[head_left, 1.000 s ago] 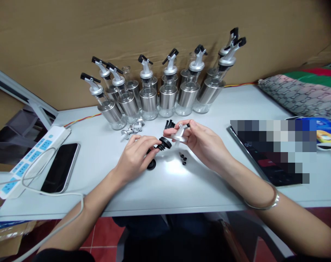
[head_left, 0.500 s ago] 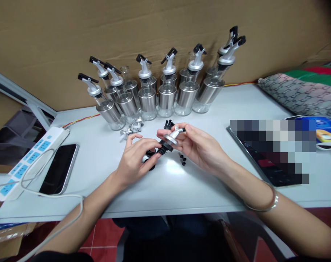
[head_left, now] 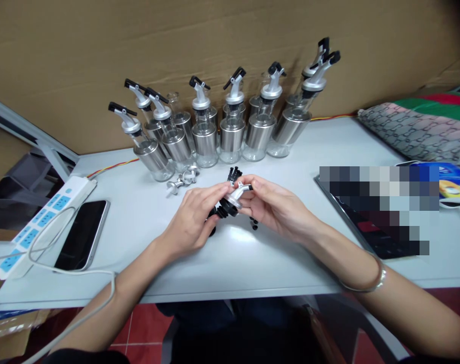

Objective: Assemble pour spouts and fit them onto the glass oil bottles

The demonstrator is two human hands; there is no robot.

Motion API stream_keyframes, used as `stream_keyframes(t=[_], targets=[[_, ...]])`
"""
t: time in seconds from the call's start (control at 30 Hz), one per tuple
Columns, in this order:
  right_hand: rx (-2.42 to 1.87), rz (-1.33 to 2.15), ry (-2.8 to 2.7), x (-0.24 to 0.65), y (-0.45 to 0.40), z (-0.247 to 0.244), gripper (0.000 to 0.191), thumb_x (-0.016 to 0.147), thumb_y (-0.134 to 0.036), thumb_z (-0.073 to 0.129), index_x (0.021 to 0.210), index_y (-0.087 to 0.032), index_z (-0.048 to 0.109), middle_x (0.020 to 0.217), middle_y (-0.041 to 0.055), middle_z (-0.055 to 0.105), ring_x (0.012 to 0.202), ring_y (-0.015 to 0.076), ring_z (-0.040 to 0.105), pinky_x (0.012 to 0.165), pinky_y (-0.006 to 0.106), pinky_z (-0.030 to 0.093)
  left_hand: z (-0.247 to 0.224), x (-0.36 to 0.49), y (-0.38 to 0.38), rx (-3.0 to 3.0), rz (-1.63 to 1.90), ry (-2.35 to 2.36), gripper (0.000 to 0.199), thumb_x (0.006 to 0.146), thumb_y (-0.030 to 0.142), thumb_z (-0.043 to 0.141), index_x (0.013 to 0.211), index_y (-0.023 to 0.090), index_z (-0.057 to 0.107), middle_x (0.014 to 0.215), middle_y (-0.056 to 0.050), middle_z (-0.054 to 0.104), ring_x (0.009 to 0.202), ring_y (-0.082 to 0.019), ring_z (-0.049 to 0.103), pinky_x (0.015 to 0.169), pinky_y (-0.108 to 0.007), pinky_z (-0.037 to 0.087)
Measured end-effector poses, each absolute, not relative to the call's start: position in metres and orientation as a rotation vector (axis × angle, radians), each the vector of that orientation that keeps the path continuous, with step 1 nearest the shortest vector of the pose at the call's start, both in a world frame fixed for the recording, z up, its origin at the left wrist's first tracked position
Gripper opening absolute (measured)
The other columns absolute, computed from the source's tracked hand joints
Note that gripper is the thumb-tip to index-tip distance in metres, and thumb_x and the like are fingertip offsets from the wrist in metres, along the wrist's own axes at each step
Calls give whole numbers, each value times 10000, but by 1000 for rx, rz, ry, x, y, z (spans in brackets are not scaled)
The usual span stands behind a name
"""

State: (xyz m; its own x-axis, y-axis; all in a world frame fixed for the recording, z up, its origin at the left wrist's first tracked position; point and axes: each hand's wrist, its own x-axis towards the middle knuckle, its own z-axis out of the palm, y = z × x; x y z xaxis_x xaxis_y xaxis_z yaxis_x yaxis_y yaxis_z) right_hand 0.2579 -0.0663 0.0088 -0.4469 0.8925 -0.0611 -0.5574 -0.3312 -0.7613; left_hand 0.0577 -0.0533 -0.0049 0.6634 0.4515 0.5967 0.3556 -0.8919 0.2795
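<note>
Between my two hands is a silver and black pourer top [head_left: 234, 198], tilted with its spout up to the right. My left hand [head_left: 194, 215] is closed round its black ribbed stopper end. The fingers of my right hand [head_left: 277, 202] pinch the silver spout side near its black tip. Behind my hands lie several small black parts [head_left: 234, 174] in a bunch, and a few tiny black caps [head_left: 255, 223] are below my right fingers. Silver pourer pieces [head_left: 179, 183] rest beyond my left hand. Round black parts are partly hidden under my left hand.
Several glass and steel bottles [head_left: 232, 139] with pourers stand along the cardboard at the back. At the left are a phone [head_left: 82, 235], a power strip [head_left: 44, 222] and a white cable. To the right lie a dark, partly blurred device [head_left: 366, 227] and a patterned cushion [head_left: 423, 121].
My left fingers have straightened and moved up over the stopper and disc. The pourer top has tipped and shifted slightly left and down, with both hands still on it.
</note>
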Motion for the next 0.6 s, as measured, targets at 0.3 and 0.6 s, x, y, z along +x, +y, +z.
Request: stream_keyframes(t=[0.3,0.6], targets=[[-565,1979,-783,258,-68,9,139,841,-315,622,883,-195,565,864,10,665,863,127,643,818,276,498,-5,56,-55,2759,985,674,457,952,192,347,1401,171,271,1283,-138,531,1169,-224,490,950,-369,392],[-616,1971,-836,260,-66,8,186,816,-356,657,903,-200,606,886,9,654,868,119,607,880,299,450,-4,56,-54,2660,971,625,411,977,258,312,1376,159,299,1302,-143,512,1185,-214,469,950,-355,383]])
